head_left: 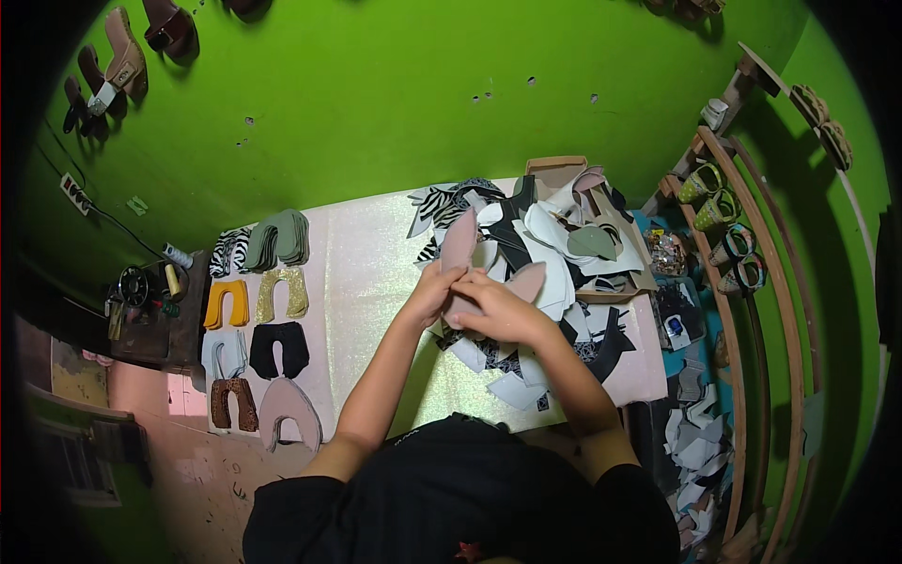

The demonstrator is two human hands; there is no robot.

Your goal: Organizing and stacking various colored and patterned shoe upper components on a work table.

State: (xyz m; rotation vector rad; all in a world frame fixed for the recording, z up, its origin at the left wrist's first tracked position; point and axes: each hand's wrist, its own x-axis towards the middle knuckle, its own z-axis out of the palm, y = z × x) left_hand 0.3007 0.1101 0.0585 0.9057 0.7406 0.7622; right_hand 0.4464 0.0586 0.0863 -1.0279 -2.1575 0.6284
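Above the table's middle, my left hand point(432, 295) and my right hand point(496, 308) meet, both closed on a dusty-pink, U-shaped shoe-upper piece point(458, 242). One pointed arm of it rises beyond my left fingers; the other shows past my right hand. Whether it is one layer or several, I cannot tell. Just beyond and to the right lies a loose heap of cut pieces point(540, 230) in white, black, zebra print, green and pink. At the table's left end, similar U-shaped pieces sit in sorted stacks, including green point(280, 240), yellow point(225, 303), black point(280, 350) and pink point(289, 414).
A shiny pale cloth covers the table point(362, 273). An open cardboard box point(556, 167) stands at its far right. Sandals hang on a wooden rack point(723, 211) to the right, above scraps point(695, 428). A sewing machine point(136, 289) stands on the left, below a power strip point(77, 195).
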